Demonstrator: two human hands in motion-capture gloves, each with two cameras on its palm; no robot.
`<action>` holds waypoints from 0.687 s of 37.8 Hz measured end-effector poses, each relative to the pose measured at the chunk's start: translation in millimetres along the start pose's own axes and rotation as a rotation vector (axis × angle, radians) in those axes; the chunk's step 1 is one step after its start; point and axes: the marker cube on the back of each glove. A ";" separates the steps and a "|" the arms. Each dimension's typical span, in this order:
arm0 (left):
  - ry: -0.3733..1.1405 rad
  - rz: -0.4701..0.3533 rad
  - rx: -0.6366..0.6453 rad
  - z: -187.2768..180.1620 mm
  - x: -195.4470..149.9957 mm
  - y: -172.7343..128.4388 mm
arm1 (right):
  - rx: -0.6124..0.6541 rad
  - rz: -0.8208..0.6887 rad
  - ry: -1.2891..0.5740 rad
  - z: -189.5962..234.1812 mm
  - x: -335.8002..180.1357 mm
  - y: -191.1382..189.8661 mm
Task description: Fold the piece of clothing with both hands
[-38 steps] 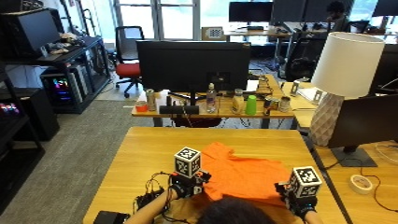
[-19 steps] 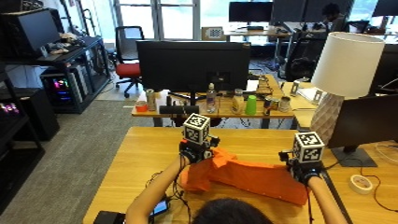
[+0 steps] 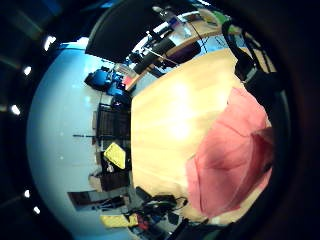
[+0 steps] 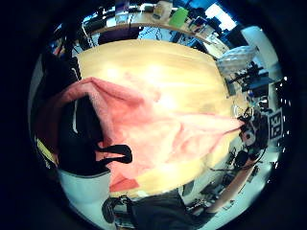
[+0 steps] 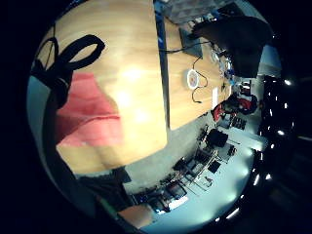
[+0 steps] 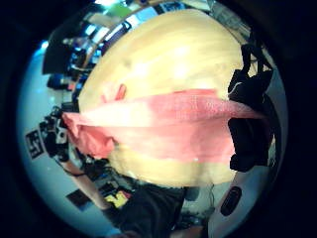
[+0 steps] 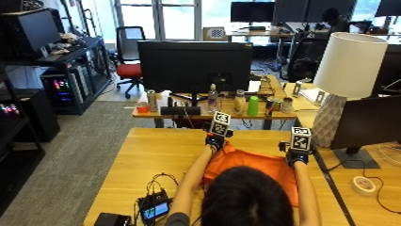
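An orange garment (image 7: 251,162) lies on the wooden table (image 7: 156,155) in front of the person, partly hidden by their head. My left hand (image 7: 215,141) holds its far left corner and my right hand (image 7: 297,157) holds its far right corner, both low over the table. In the right thumb side palm view the cloth (image 6: 173,124) stretches taut from my right fingers (image 6: 247,124) across to the left hand (image 6: 54,139). The left thumb side palm view shows the garment (image 4: 144,129) running from my left fingers (image 4: 81,134) towards the right hand (image 4: 254,134).
A small device with a screen and cables (image 7: 153,209) sits near the table's front left. To the right stand a white lamp (image 7: 344,70), a dark monitor (image 7: 370,127) and a tape roll (image 7: 363,185). Behind the table is a desk with a large monitor (image 7: 194,66) and bottles.
Both hands picked the garment's near edge up from the table, lifted it, and carried it away from the person to the far side. The cloth now lies doubled over itself.
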 end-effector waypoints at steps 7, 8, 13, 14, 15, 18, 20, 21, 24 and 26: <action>0.066 -0.042 -0.104 54.6 22.9 -22.1 | 0.074 0.034 -0.011 21.5 -3.3 -0.5; 0.109 -0.026 -0.095 58.7 26.8 -24.6 | 0.113 0.062 -0.003 23.7 0.3 -4.9; 0.204 -0.020 -0.050 60.8 27.1 -30.3 | 0.181 0.140 0.035 22.5 18.3 -5.0; 0.205 -0.023 -0.049 59.5 25.5 -29.5 | 0.176 0.143 0.040 21.6 20.7 -2.8; 0.203 -0.029 -0.045 57.9 23.2 -28.7 | 0.162 0.146 0.043 20.8 22.9 0.3; 0.216 -0.030 -0.020 49.9 16.5 -21.9 | 0.161 0.109 0.019 19.7 28.7 2.9; 0.258 0.002 0.001 42.4 14.6 -11.0 | 0.189 0.068 -0.012 28.4 37.8 -12.0; 0.281 0.021 0.011 38.5 13.9 -3.4 | 0.190 0.054 -0.025 37.0 44.3 -21.8; 0.320 0.060 0.020 29.2 11.1 22.9 | 0.144 0.020 -0.040 62.4 59.5 -30.6; 0.327 0.062 0.000 26.4 9.5 38.8 | 0.115 0.014 -0.028 72.7 64.8 -20.9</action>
